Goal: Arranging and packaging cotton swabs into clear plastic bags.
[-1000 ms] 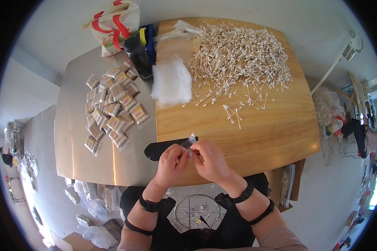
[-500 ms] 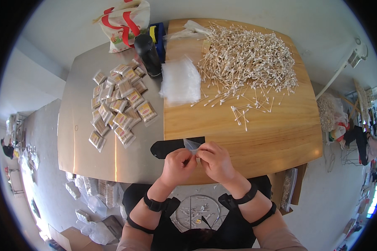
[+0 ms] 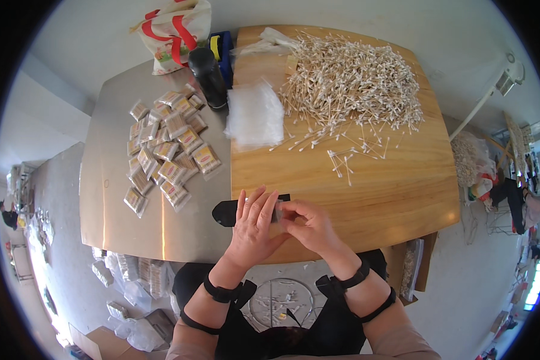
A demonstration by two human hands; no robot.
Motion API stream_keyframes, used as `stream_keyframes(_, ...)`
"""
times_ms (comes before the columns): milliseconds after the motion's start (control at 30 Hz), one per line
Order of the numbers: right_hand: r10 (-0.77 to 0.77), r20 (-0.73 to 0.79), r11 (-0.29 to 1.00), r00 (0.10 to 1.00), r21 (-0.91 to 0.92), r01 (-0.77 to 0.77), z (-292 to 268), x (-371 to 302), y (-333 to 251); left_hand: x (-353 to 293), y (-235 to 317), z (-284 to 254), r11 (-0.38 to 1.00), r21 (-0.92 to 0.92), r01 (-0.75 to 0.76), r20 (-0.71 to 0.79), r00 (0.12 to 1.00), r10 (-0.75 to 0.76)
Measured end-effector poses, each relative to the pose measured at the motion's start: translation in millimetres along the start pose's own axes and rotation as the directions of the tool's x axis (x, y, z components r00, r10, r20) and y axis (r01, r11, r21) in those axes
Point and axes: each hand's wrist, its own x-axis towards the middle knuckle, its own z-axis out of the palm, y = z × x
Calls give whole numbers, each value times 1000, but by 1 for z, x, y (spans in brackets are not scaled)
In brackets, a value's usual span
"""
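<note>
My left hand [image 3: 255,225] lies with its fingers stretched out over a flat black strip [image 3: 224,214] near the front of the table. Beside it, my right hand [image 3: 311,227] pinches a small clear plastic bag [image 3: 278,212], which shows only in part between the two hands. Farther off lies a stack of clear plastic bags [image 3: 255,117]. A large heap of cotton swabs [image 3: 357,81] covers the back right, and a few loose swabs [image 3: 340,167] lie at its near edge. To the left are several filled packs of cotton swabs [image 3: 189,139].
A black bottle [image 3: 207,78] stands behind the packs, next to a blue and yellow object [image 3: 222,54] and a white bag with red handles [image 3: 174,36]. Metal tabletop [image 3: 120,210] meets the wooden board [image 3: 396,198]. An open cardboard box [image 3: 105,342] sits on the floor at lower left.
My left hand has gone from closed at the plastic bag to stretched out over the black strip. My right hand keeps its pinch on the bag. The view has shifted slightly.
</note>
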Motion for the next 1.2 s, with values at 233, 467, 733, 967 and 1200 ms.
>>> stream_keyframes(233,62,71,998,996,-32,-60,9,-1,0,-5,-10,9,997,66,40,-3,999,-39)
stream_keyframes(467,-248,-12,888,969,-403,222,16,-2,4,-7,-13,13,996,93,10,-21,1000,-9)
stream_keyframes(733,-373,-24,778,928,-553,299,2,3,8,-3,-27,-17,961,247,124,-70,992,-109)
stream_keyframes(967,-316,-137,790,939,-586,180,-21,12,15,-33,-91,-74,756,518,400,54,867,-496)
stream_keyframes(1200,-245,-136,846,960,-514,143,-15,11,21,-39,-92,-54,866,325,379,250,849,-465)
